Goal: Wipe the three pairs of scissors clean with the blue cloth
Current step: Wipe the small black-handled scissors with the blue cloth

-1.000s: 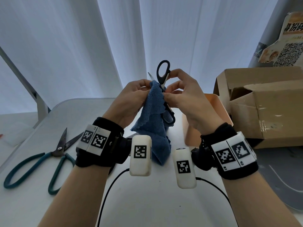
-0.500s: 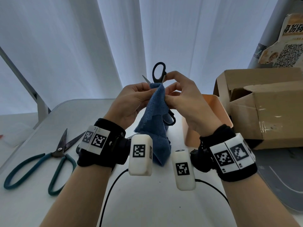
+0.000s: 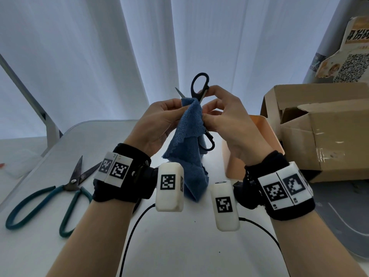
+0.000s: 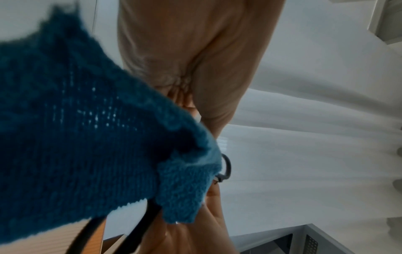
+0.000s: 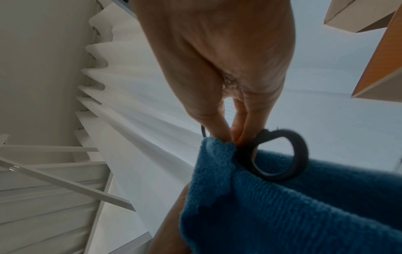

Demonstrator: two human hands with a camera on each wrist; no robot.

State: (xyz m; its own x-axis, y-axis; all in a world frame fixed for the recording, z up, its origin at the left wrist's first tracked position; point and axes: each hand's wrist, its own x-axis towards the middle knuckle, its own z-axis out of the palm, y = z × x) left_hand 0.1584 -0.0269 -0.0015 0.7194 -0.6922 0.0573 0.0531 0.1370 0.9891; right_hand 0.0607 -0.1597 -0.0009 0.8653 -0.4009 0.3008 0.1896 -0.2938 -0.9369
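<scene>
Black-handled scissors (image 3: 199,84) are held up in the air with the blades spread, one steel tip poking out on the left. My left hand (image 3: 179,109) pinches the blue cloth (image 3: 189,148) around a blade; the rest of the cloth hangs down. My right hand (image 3: 208,105) pinches the scissors near the pivot, between the two handle loops. The right wrist view shows a black loop (image 5: 282,154) lying against the cloth (image 5: 293,206). In the left wrist view the cloth (image 4: 87,137) hides most of the scissors (image 4: 226,165). Teal-handled scissors (image 3: 50,196) lie open on the table at the left.
An orange bin (image 3: 265,134) stands right behind my right hand, with an open cardboard box (image 3: 319,136) beside it. The white table (image 3: 179,246) runs under both arms, and two black cables cross it. A white curtain hangs behind.
The black scissors rocked slightly left and back in my right hand. The cloth's top fold shifted a little along the blade under my left fingers. The teal scissors stayed put.
</scene>
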